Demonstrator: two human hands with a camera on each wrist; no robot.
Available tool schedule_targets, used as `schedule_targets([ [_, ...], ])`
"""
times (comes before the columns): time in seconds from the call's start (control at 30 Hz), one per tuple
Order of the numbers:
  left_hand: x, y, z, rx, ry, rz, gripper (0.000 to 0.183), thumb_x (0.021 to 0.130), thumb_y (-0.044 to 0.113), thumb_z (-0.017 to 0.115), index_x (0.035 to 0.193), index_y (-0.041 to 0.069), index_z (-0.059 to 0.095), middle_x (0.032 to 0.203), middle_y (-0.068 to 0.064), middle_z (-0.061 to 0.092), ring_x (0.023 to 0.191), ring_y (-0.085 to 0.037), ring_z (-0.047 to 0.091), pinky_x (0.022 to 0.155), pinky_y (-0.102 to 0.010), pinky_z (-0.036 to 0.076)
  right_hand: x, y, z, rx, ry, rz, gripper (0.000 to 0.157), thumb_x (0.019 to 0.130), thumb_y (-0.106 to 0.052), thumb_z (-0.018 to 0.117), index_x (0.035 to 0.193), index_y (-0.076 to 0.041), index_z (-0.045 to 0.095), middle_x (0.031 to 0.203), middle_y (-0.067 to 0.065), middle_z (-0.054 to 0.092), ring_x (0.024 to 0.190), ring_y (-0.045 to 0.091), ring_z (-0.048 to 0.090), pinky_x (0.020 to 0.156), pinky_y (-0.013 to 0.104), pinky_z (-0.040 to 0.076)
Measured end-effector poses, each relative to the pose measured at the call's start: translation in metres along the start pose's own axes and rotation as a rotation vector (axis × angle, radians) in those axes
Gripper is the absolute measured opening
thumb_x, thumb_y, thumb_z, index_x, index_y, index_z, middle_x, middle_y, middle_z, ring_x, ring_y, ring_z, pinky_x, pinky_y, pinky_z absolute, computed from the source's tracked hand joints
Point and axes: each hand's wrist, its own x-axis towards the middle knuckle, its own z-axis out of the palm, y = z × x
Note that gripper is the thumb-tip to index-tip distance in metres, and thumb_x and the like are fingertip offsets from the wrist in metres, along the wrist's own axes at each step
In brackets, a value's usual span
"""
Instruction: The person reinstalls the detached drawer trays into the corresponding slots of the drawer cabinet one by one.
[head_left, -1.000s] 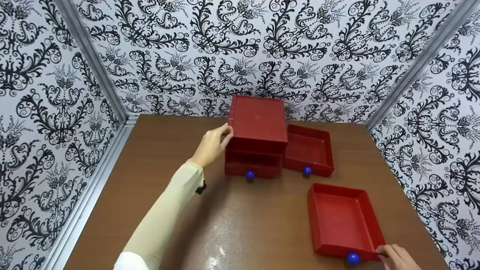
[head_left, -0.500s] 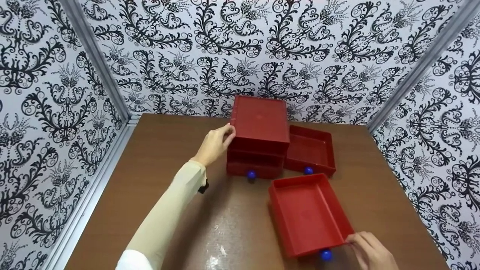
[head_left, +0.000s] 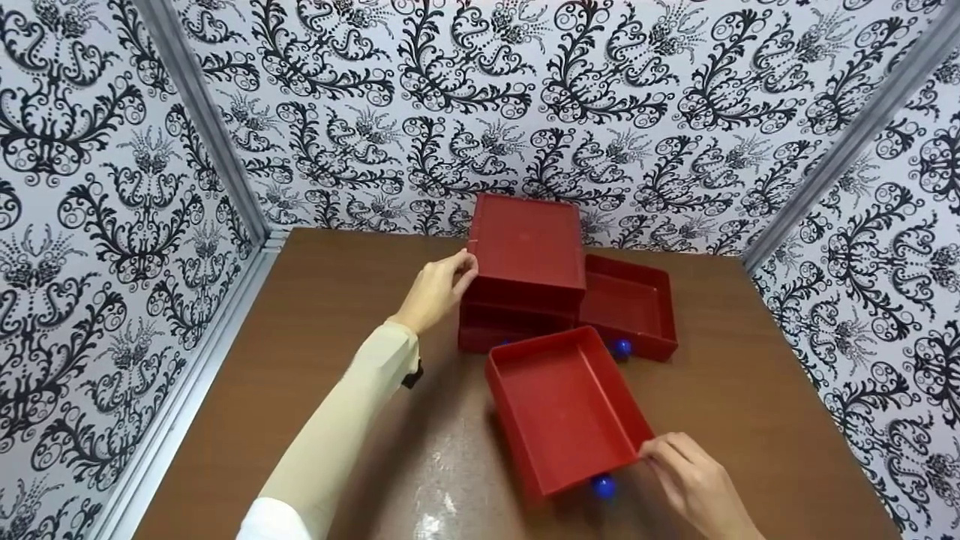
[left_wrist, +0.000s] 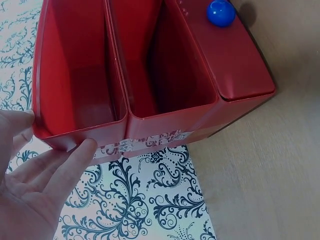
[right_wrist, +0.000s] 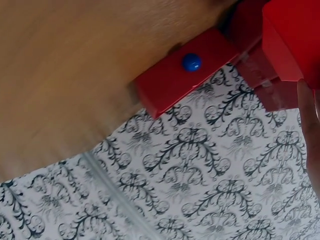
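Nearby, second drawer (head_left: 626,304) beside cabinet (head_left: 527,240).

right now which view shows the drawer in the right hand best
The head view: it shows the drawer almost whole, with its inside and rim plain. The right wrist view catches only part, cut off by the picture's edge; the left wrist view does not show it.

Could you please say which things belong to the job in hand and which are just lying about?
Job in hand:
red cabinet, gripped by left hand
front drawer, held by right hand
loose drawer beside cabinet, probably

Just around:
wooden table
patterned walls
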Motion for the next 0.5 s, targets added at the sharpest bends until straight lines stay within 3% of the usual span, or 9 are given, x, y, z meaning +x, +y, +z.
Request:
schedule_targets([
  [0.3, 0.001, -0.001, -0.001, 0.011, 0.0, 0.018, 0.008, 0.093, 0.023, 0.052, 0.09, 0.017, 0.058, 0.086, 0.002, 0.064, 0.078, -0.012, 0.056, 0.074, -0.031, 0.048, 0.014, -0.005, 0.012, 0.02, -0.021, -0.012, 0.005, 0.085, -0.013, 0.063, 0.086, -0.015, 0.066, 0.085, -0.006, 0.061, 0.08, 0.007, 0.055, 0.078, 0.015, 0.043],
  [0.5, 0.001, -0.001, -0.001, 0.007, 0.003, 0.016, 0.008, 0.093, 0.023, 0.052, 0.09, 0.017, 0.058, 0.086, 0.002, 0.064, 0.078, -0.012, 0.056, 0.074, -0.031, 0.048, 0.018, -0.005, 0.02, 0.008, -0.033, -0.008, 0.012, 0.078, -0.008, 0.068, 0.086, -0.016, 0.067, 0.086, -0.008, 0.062, 0.08, 0.007, 0.057, 0.081, 0.016, 0.044],
])
